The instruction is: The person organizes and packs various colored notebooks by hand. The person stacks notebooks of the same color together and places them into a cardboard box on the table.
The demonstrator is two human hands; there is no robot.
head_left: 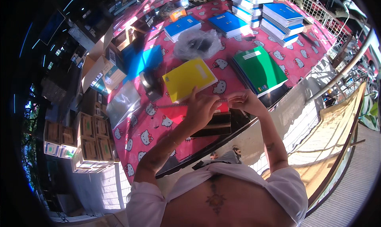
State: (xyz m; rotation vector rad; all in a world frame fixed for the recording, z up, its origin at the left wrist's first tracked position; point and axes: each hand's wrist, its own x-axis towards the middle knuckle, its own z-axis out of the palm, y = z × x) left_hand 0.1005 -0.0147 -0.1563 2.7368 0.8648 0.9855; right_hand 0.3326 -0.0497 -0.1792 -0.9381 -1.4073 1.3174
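Both hands, left hand (200, 108) and right hand (247, 101), grip a red notebook (222, 107) mid-handling; yellow notebook (189, 79) and green notebooks (260, 69) lie sorted.

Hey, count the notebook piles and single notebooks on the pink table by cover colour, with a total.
Blue: 4, two low piles and two tall stacks
Green: 1, a pile
Yellow: 1, a single notebook
Red: 1, spiral-bound, under both hands
Total: 7
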